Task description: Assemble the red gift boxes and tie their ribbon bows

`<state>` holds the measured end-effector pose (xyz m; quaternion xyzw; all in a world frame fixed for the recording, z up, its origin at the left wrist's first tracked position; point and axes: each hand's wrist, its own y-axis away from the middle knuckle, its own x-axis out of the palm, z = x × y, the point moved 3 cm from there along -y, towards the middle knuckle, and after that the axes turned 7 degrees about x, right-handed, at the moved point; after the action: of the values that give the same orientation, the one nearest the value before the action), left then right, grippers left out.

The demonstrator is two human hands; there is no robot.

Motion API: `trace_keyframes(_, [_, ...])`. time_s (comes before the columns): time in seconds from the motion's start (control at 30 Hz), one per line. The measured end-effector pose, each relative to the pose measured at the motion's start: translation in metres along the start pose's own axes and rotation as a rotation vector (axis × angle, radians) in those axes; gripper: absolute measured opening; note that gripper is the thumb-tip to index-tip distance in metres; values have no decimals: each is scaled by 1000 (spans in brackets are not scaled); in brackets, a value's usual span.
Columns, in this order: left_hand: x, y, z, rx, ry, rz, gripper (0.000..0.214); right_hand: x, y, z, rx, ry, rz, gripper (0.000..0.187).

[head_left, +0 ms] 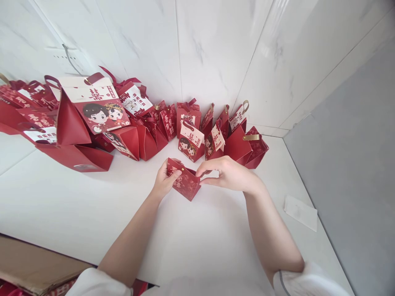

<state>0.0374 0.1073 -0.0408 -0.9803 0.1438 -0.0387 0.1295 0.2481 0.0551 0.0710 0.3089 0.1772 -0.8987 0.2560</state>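
A small red gift box (186,183) with gold lettering and a small gold stud sits on the white surface (92,205) in front of me. My left hand (164,181) grips its left end, thumb on top near the stud. My right hand (226,172) is curled over its right end, fingertips pinching the top edge. Both hands are closed on the box.
Several red gift bags and boxes with cartoon couples line the back against the marble wall, large ones (92,109) at left, small ones (216,135) at centre. A white paper slip (300,211) lies at right. A cardboard box (33,267) sits at bottom left. Grey floor (354,172) lies right.
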Motion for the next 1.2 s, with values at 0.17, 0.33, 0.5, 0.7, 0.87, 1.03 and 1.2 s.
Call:
trace_keyframes(0.17, [-2,0,1,-4,-30,-16,46,2,-1,1,14,62,-19,8])
trace_keyframes(0.33, [-1,0,-2,-6,-67,-89,45,5,0,3,8,206,-69,8])
trace_keyframes(0.5, [-3,0,0,8,-51,-295,40,8,-5,-4,43,355,-203,13])
trace_keyframes(0.7, [-4,0,6,14,-46,-352,40,11,-12,-15,96,139,-256,14])
trace_keyframes(0.87, [-6,1,3,26,-115,-366,36,16,-18,-21,196,82,-342,27])
trace_keyframes(1.03, [-7,2,3,38,-130,-341,35,21,-22,-32,196,3,-361,12])
trace_keyframes(1.2, [-9,2,8,36,-111,-315,36,19,-22,-36,230,-50,-358,11])
